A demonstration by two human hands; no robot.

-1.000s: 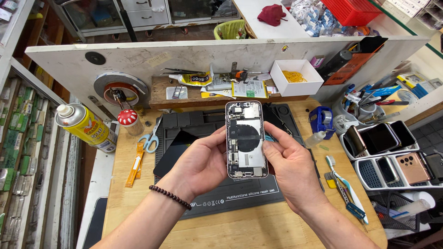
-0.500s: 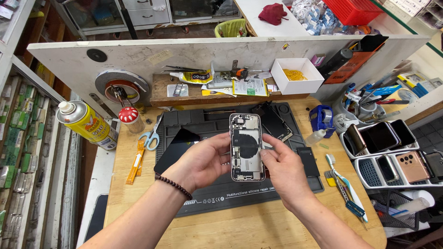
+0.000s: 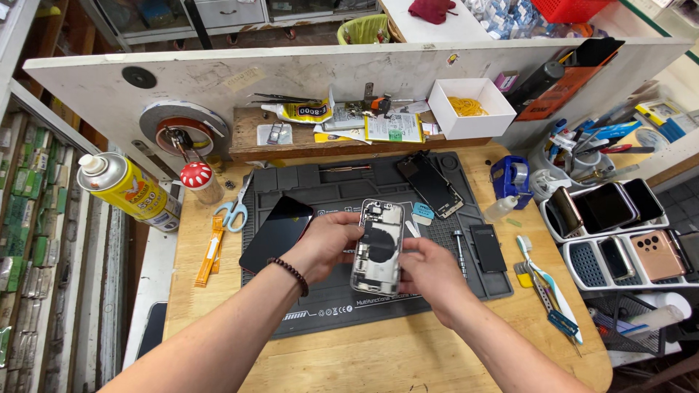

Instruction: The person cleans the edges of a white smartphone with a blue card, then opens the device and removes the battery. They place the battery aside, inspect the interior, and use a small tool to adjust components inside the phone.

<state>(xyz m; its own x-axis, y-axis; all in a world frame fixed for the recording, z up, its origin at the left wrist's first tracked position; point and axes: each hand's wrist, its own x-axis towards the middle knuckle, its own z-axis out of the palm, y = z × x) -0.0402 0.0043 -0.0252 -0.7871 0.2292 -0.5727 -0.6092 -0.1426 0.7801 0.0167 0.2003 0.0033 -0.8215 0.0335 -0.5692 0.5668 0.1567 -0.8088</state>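
Both hands, left and right, fingers closed on an opened phone above the dark mat on a cluttered wooden bench.

Bare desk lies open in front of the mat. On the left, scissors, a spray can and a dark screen crowd the way. On the right, phone trays, a toothbrush and what may be a tape roll block it.
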